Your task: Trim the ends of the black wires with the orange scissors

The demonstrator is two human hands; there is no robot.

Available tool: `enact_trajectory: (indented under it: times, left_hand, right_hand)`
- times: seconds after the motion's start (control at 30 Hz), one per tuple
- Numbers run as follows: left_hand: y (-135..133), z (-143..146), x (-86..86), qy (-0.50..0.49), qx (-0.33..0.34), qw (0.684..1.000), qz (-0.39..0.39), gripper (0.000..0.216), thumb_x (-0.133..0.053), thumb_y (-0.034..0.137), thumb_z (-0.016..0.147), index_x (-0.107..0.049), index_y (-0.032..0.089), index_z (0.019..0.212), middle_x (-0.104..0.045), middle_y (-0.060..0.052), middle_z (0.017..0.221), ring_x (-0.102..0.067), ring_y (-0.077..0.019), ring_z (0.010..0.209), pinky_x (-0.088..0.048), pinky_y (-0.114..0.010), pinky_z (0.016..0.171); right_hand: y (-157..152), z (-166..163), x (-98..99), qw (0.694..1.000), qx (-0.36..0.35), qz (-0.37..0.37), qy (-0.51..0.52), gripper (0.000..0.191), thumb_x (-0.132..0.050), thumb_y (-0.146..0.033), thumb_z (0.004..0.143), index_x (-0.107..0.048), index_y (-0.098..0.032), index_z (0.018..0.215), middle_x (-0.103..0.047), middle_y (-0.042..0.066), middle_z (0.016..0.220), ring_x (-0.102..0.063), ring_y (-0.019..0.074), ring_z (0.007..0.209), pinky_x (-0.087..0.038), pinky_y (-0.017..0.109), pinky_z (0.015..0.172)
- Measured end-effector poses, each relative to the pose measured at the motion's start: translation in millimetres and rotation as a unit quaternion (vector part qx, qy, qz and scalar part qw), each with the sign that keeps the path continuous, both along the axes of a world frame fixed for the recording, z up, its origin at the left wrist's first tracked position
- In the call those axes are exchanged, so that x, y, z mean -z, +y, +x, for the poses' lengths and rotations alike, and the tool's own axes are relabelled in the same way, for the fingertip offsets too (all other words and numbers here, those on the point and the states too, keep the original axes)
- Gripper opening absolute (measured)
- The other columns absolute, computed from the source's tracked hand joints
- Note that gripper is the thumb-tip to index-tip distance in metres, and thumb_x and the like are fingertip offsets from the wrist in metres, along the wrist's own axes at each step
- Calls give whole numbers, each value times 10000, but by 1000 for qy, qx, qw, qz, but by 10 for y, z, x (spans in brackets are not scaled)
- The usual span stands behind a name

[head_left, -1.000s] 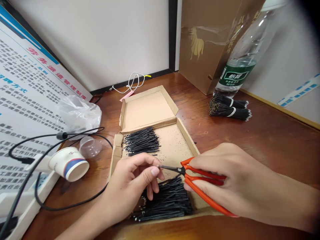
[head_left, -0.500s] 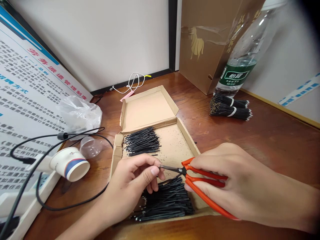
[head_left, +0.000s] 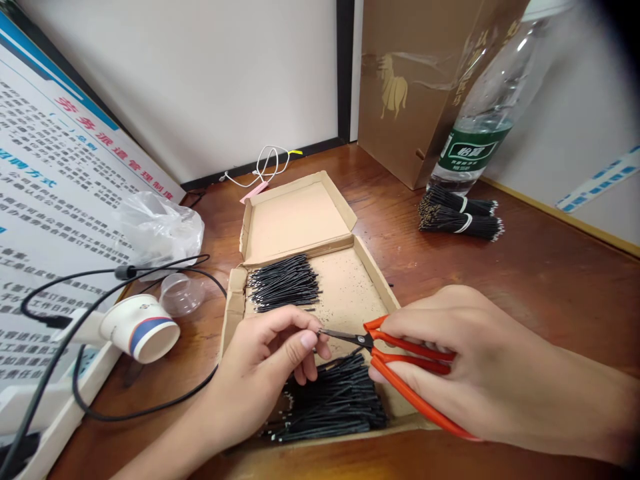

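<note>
My right hand (head_left: 465, 360) is closed around the orange handles of a pair of scissors (head_left: 364, 341). Their dark blades point left and look nearly closed, with the tips at the fingertips of my left hand (head_left: 273, 363). Thumb and forefinger of that left hand are pinched on a short black wire, mostly hidden by the fingers. Below both hands lies a loose pile of black wires (head_left: 345, 400) in an open cardboard box (head_left: 367, 267). A second pile of black wires (head_left: 285, 283) with shiny ends rests at the box's back left.
Two tied wire bundles (head_left: 457, 213) lie at the right by a water bottle (head_left: 473, 147) and a brown carton (head_left: 400, 87). On the left are a paper cup (head_left: 143, 327), a clear plastic cup (head_left: 181, 295), a plastic bag (head_left: 163, 227) and a black cable (head_left: 145, 417). Dark specks dot the box floor.
Hardly anything differs. My left fingers have shifted very slightly at the scissor tips; the scissors and my right hand keep their place.
</note>
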State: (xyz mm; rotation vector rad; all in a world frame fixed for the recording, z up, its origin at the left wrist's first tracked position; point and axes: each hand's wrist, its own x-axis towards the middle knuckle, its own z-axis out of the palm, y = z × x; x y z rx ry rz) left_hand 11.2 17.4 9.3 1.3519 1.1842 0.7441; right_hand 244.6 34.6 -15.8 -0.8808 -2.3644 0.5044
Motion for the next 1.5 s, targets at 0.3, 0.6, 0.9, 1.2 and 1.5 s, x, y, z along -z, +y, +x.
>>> enact_trajectory:
  times: [0.3, 0.6, 0.9, 1.2, 1.5]
  left_hand:
    - [1, 11, 8, -10, 0, 1000, -7, 132, -609, 197, 948, -668, 132, 849, -688, -13, 696, -623, -100, 594, -528, -167, 561]
    - [3, 7, 22, -17, 3, 1000, -7, 137, -599, 209, 957, -652, 136, 853, -691, -17, 737, -621, -103, 612, -531, -180, 573]
    - [4, 2, -2, 13, 10, 1000, 11, 165, -599, 204, 950, -677, 129, 825, -666, -7, 701, -560, -84, 589, -485, -150, 556]
    - [1, -5, 9, 6, 14, 1000, 16, 182, -588, 200, 954, -695, 126, 826, -684, -22, 726, -569, -90, 596, -491, -158, 562]
    - [-2, 1, 18, -3, 13, 1000, 14, 180, -585, 201, 953, -676, 131, 815, -674, -14, 696, -544, -82, 579, -464, -148, 547]
  right_hand:
    - [2, -10, 33, 1000, -2, 0, 2, 335, -555, -198, 909, -415, -208, 604, -328, -72, 509, -260, 93, 450, -230, 289, 475]
    - [9, -23, 14, 1000, 4, -18, 19, 351, -588, -235, 893, -392, -208, 603, -271, -81, 527, -215, 89, 464, -210, 283, 456]
    - [-20, 15, 23, 1000, -4, -1, -2, 320, -565, -201, 898, -454, -202, 599, -378, -70, 488, -294, 91, 436, -231, 301, 470]
    - [-5, 5, 52, 999, 10, 32, 7, 287, -532, -180, 911, -592, -179, 630, -466, -49, 481, -330, 101, 429, -218, 321, 458]
    - [15, -13, 32, 1000, -6, 13, 10, 332, -585, -220, 897, -437, -205, 600, -361, -76, 488, -274, 86, 432, -218, 305, 454]
